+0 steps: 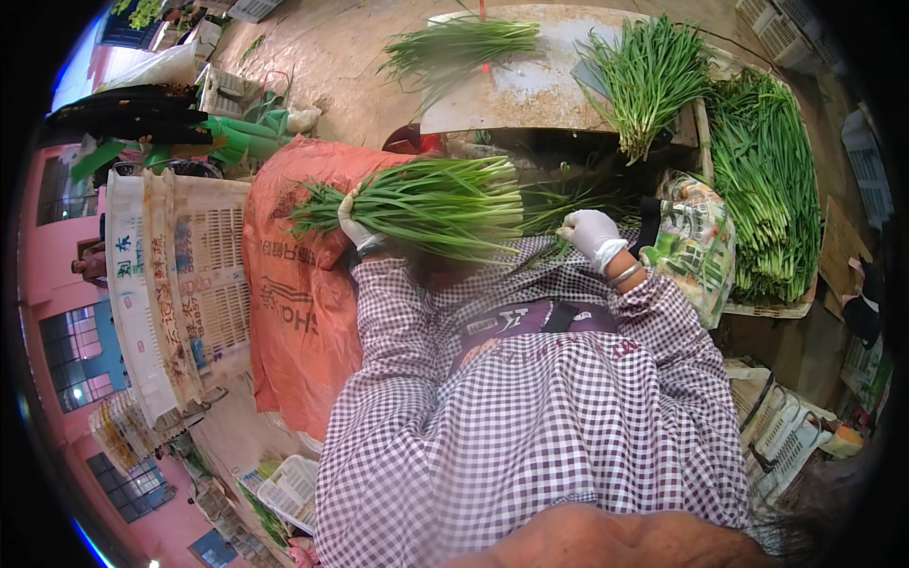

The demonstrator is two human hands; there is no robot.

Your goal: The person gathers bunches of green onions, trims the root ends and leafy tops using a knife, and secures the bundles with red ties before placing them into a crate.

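My left hand (357, 221), in a white glove, is wrapped round a thick bunch of green chives (445, 204). Its leaf tips point left and the pale cut ends lie toward the right, above my lap. To the right of those ends, my right hand (594, 237) is gloved in white too, with a bracelet at the wrist. Its fingers are drawn together. Thin dark green stalks hang close below them, but whether they are in the fingers is not clear. Loose chives (578, 199) lie just beyond this hand.
A worn board (530, 95) stands ahead, bearing a chive bunch (464, 45) at left and another (649, 80) at right. A crate heaped with chives (762, 189) is on the right. To my left are an orange sack (294, 256) and white plastic crates (142, 293).
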